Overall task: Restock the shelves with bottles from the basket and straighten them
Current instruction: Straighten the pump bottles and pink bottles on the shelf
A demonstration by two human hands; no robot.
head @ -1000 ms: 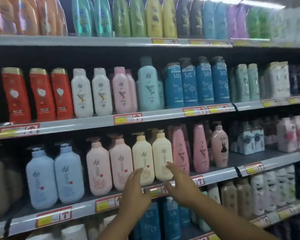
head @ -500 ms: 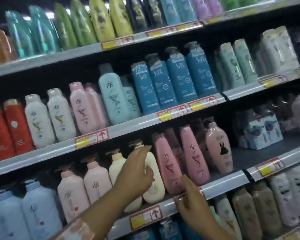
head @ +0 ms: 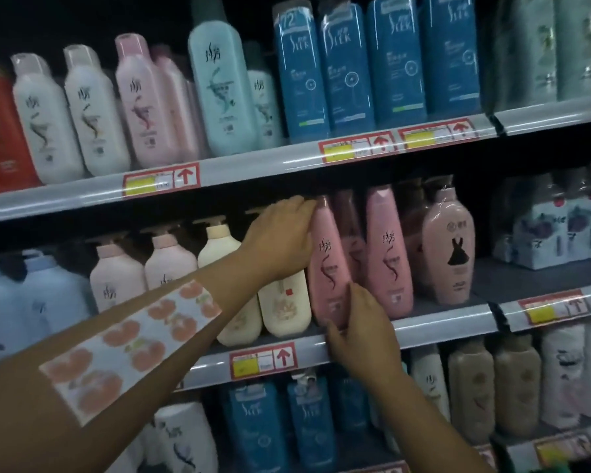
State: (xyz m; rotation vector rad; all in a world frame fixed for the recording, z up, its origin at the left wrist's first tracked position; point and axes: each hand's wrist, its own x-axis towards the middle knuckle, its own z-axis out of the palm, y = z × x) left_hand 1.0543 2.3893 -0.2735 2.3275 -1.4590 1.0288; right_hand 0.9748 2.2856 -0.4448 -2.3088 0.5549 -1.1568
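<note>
Gripping a tall, smooth pink plastic bottle (head: 328, 268) on the grey metal shelf (head: 440, 327), your left hand (head: 280, 240) wraps its tapered top, right hand (head: 359, 326) pinches its base.

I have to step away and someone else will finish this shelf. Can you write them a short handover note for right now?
Left hand: fingers curled over the top of the pink bottle on the middle shelf.
Right hand: gripping the same bottle low down, near its base at the shelf edge.
The pink bottle leans slightly and stands beside the cream pump bottle and a second pink bottle.
Done: neighbouring rows look fronted.
Left: set this bottle upright and square. The basket is out of view, so remaining stock cannot be judged.
</note>
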